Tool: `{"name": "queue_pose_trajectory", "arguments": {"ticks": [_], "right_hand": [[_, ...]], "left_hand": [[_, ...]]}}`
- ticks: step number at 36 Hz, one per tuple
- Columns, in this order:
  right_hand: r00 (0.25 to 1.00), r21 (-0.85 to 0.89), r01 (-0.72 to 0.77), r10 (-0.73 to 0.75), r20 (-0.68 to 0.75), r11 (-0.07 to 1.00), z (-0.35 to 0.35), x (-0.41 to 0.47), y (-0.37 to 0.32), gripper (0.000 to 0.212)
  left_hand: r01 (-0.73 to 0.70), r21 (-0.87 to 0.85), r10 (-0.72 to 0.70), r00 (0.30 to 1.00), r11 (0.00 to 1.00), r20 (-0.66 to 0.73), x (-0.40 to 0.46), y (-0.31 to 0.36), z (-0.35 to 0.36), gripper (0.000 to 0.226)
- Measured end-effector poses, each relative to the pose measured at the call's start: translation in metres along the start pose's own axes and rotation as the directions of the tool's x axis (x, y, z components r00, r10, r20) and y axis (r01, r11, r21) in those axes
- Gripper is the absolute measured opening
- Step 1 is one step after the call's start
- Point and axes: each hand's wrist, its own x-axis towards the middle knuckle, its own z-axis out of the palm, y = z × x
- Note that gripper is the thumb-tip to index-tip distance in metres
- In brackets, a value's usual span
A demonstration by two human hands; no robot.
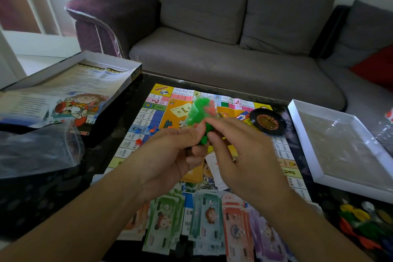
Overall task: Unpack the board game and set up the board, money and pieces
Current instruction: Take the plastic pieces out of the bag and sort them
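Two hands, left (170,151) and right (240,151), pinch a small clear plastic bag of green and red game pieces (200,112) above the colourful paper board (148,112) at table centre, probably to tear it open; banknote stacks (210,219) line the near edge.

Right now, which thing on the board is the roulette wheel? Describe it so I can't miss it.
Start at the game board spread on the dark table in front of the grey sofa. Go to its far right corner, beside the white box tray. The roulette wheel lies there: a round black dish with a brown numbered centre, the only circular item among flat paper.
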Motion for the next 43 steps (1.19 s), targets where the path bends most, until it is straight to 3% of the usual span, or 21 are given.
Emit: {"name": "queue_pose_trajectory", "arguments": {"ticks": [5,10,19,25,43], "right_hand": [[0.999,-0.113,0.049,-0.048,0.007,0.992,0.002,-0.001,-0.003,0.032],[0.998,-0.102,0.053,-0.050,0.025,0.993,0.002,-0.001,-0.005,0.027],[0.984,0.235,-0.154,0.126,0.129,0.960,-0.010,0.003,-0.005,0.025],[0.951,0.333,-0.301,0.253,0.180,0.894,-0.011,0.006,-0.001,0.025],[0.999,0.088,-0.005,0.008,-0.037,0.996,-0.006,0.000,-0.005,0.019]], "left_hand": [[0.006,0.005,-0.006,1.000,1.000,0.012,-0.002,0.000,0.004,0.021],[0.000,0.048,-0.001,1.000,0.999,0.012,-0.004,-0.001,0.008,0.022],[0.007,0.120,-0.010,1.000,0.993,0.025,-0.006,0.005,0.005,0.032],[0.003,0.119,-0.007,1.000,0.993,0.028,-0.006,0.007,0.001,0.027],[0.007,0.083,-0.012,0.998,0.997,0.060,-0.005,0.002,0.002,0.020]]}}
